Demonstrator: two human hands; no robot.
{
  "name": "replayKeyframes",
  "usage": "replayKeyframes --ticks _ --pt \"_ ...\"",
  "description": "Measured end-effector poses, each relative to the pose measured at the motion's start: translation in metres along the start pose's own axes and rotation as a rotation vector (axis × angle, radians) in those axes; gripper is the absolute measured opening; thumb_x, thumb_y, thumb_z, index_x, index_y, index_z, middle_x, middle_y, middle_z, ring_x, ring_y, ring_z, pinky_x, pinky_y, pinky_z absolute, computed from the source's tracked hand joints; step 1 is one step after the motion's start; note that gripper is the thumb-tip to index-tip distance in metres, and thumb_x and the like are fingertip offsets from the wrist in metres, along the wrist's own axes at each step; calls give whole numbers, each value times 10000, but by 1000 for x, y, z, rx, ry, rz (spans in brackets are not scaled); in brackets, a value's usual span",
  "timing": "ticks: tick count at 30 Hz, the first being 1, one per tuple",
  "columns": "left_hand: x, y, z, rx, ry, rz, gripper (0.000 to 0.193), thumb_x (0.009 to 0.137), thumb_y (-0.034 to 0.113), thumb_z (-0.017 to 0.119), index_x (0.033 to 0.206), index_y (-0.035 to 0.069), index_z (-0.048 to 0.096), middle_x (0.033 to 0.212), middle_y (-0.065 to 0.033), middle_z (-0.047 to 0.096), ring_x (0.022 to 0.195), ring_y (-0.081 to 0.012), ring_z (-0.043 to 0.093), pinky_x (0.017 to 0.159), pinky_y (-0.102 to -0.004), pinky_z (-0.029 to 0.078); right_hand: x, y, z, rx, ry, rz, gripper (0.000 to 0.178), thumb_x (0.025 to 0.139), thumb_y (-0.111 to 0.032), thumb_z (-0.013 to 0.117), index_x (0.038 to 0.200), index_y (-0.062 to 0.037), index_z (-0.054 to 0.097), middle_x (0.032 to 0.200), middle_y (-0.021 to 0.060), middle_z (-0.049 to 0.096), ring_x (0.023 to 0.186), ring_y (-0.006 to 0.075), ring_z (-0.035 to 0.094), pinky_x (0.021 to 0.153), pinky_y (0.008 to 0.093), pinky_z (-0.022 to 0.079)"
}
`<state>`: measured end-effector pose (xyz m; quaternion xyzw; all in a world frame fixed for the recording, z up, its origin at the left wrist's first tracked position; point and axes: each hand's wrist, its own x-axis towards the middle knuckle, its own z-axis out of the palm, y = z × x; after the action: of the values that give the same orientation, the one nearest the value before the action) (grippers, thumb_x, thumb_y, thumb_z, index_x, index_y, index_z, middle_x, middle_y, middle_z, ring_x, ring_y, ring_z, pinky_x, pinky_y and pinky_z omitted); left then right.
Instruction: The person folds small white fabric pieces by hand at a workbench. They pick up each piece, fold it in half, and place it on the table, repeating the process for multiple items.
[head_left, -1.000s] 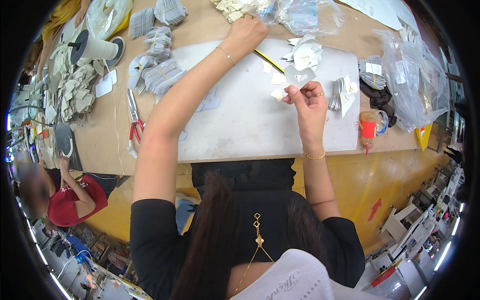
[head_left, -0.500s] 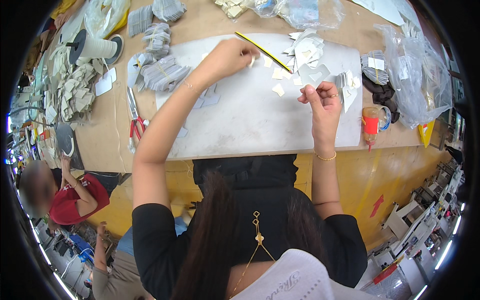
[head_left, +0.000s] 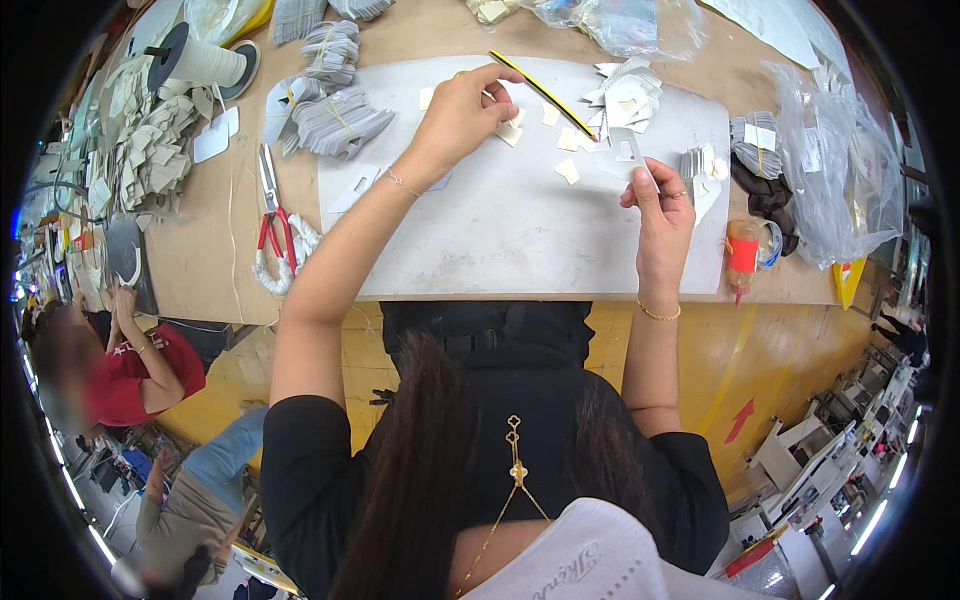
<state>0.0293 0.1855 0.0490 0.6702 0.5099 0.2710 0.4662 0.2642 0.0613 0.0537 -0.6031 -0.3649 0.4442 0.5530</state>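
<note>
My right hand (head_left: 662, 212) pinches a flat, pale grey cut piece (head_left: 628, 172) with a cutout in it, held tilted just above the work sheet. My left hand (head_left: 462, 118) is closed, its fingertips pinched at a small cream piece (head_left: 517, 117). Right below those fingertips lies another cream piece (head_left: 509, 136). Several more cream pieces (head_left: 567, 172) are scattered between the two hands. A black-and-yellow pencil (head_left: 545, 96) lies slantwise among them. Beyond my right hand is a loose pile of white cut pieces (head_left: 630, 92).
Bundled grey pieces (head_left: 340, 122), red-handled scissors (head_left: 275, 225) and a thread spool (head_left: 205, 62) lie left. At right are a pale stack (head_left: 705, 178), an orange-banded bottle (head_left: 742, 255) and plastic bags (head_left: 835, 170). A person in red (head_left: 150, 370) sits at far left.
My left hand has come slightly down, to the cream pieces. My right hand has turned the grey piece more upright. The whole view has shifted a little.
</note>
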Motion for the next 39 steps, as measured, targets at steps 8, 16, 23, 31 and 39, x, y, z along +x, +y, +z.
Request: replayKeyframes --ticks 8,16,23,31,39 --pt "-62 -7 24 -76 -148 -131 325 876 47 695 1198 22 656 859 -51 689 771 -112 652 672 -258 538 -1 3 -5 2 -145 187 241 931 -157 712 1088 20 665 861 65 692 722 91 638 654 224 505" --pt "-116 -38 44 141 211 217 249 855 41 679 1103 58 697 980 -131 696 885 -297 662 785 -364 525 -6 21 20 -136 -369 412 164 914 -116 719 990 13 652 854 64 698 710 102 679 616 209 538" --pt "-157 -40 44 406 100 399 284 784 27 729 1064 64 703 1174 -94 620 1115 -284 588 945 -416 439 0 20 35 -392 -512 339 153 892 -145 744 930 -8 686 819 33 690 692 81 676 595 198 543" --pt "-167 -43 54 459 91 458 335 796 122 731 1122 108 658 1282 -96 583 1201 -294 526 960 -448 416 10 18 45 -513 -584 272 147 881 -132 748 889 6 698 809 30 692 680 82 676 583 204 552" --pt "-166 -42 56 550 40 439 325 820 182 721 1137 150 656 1366 -62 560 1260 -285 496 992 -441 391 4 22 46 -521 -540 191 130 868 -100 753 888 16 697 817 43 705 691 99 692 603 218 579"
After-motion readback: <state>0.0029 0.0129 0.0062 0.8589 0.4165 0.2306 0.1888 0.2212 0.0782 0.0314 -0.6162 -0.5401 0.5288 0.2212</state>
